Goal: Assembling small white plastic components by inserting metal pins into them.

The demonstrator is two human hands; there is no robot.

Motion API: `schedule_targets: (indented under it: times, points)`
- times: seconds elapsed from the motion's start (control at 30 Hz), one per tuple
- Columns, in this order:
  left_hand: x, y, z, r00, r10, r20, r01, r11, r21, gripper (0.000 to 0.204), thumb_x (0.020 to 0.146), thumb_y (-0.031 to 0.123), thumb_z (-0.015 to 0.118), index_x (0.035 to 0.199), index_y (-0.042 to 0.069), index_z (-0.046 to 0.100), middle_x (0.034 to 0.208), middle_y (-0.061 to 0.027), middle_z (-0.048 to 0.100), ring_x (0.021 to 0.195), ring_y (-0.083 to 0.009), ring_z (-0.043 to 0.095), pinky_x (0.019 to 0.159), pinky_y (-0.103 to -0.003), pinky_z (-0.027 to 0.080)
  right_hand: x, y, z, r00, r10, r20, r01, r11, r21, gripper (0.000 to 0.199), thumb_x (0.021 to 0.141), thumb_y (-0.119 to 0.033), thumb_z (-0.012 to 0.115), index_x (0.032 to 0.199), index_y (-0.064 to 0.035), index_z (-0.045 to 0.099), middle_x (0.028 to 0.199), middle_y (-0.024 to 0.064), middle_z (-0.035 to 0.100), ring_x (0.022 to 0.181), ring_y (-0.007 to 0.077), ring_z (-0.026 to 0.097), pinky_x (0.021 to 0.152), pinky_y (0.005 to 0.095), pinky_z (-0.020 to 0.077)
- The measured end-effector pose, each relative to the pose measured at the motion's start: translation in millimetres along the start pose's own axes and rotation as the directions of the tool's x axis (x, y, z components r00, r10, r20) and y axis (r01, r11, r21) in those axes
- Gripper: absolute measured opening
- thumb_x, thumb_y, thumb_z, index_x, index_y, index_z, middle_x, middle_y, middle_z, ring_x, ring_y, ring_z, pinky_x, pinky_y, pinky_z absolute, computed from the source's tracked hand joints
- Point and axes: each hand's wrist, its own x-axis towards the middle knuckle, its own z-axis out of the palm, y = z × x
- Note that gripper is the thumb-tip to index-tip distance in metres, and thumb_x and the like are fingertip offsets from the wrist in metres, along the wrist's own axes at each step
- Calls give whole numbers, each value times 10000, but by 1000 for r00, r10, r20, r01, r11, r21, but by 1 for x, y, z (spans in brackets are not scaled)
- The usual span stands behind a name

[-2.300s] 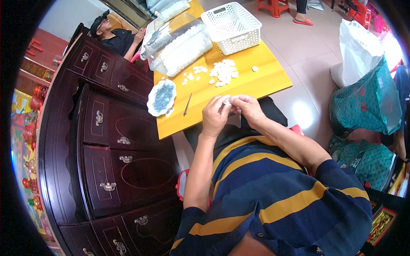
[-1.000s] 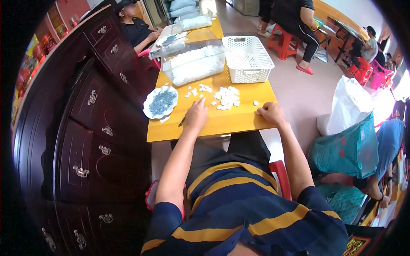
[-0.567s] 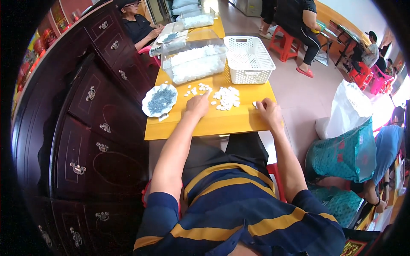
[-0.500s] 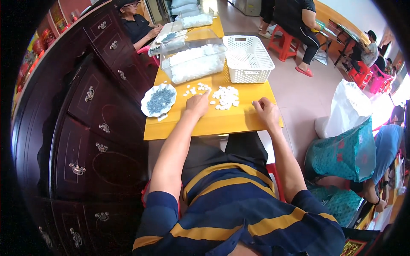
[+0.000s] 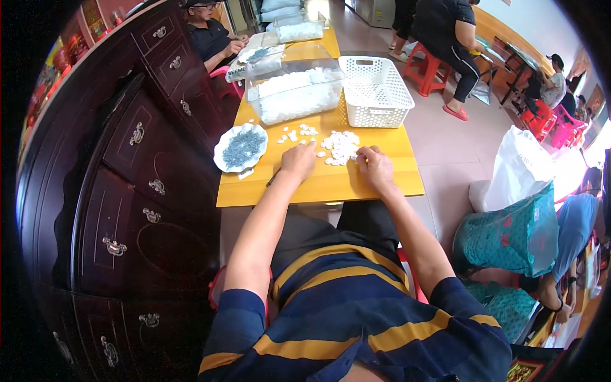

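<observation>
My left hand is over the yellow table, its fingers bent and closed, the tips beside a loose scatter of small white pieces. Whatever it may grip is hidden. A thin dark stick-like thing shows at its wrist; I cannot tell if it is held. At the right edge of a pile of small round white pieces, my right hand has its fingers drawn together, the tips touching the pile's edge. To the left, a scalloped white dish holds many small grey-blue bits.
Behind the pieces stand a clear bin full of white pieces and a white perforated basket. A dark wooden cabinet borders the left side. Teal bags sit on the floor at right. A person sits at the table's far left.
My right hand has moved left, from bare table to the edge of the white pile. The left hand has shifted slightly, and a dark stick-like thing now shows beside its wrist.
</observation>
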Motion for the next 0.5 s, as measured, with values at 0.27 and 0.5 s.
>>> schedule_targets:
  times: [0.27,0.5]
  points:
    - [-17,-17,12,962,128,-241,-162,979,-127,281,956,211,553,1178,128,705,979,-181,706,940,-380,692,811,-498,555,9,5,8,1000,21,-17,-21,1000,-16,141,885,-119,639,980,-71,732,917,176,688,840,387,681,755,467,552]
    - [-37,-11,5,954,150,-259,-198,965,-170,278,960,199,546,1169,145,723,949,-160,676,910,-378,674,781,-492,544,14,14,10,999,41,28,-39,998,-46,173,901,-219,640,1017,-123,724,953,158,679,882,371,691,772,490,556]
